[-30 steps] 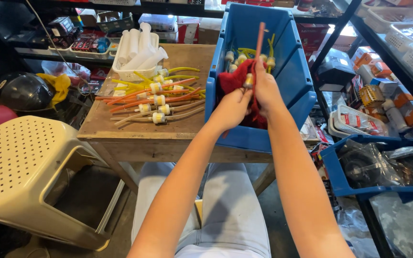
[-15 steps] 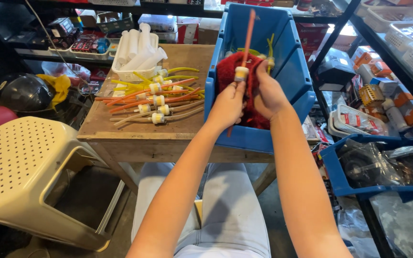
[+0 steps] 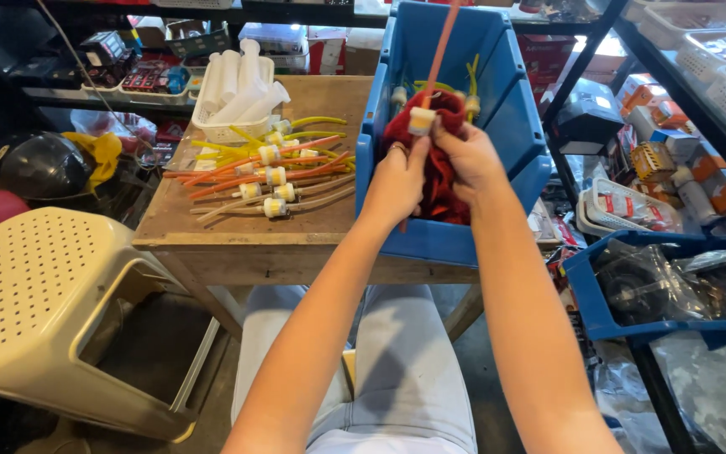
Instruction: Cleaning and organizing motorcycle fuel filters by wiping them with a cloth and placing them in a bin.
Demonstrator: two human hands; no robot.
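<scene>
Both hands are up over the big blue bin (image 3: 510, 181), the left hand (image 3: 395, 181) pinching a small white filter (image 3: 422, 120) in its fingers and the right hand (image 3: 470, 160) closed beside it, an orange tube (image 3: 442, 52) standing up from the filter. One hard tug and that tube could slip off or snag the red tangle (image 3: 439, 181) and yellow tubes (image 3: 467, 80) filling the bin. Back on the tabletop (image 3: 237, 231), the smaller white basket (image 3: 212, 130) holds white plastic pieces (image 3: 241, 76).
</scene>
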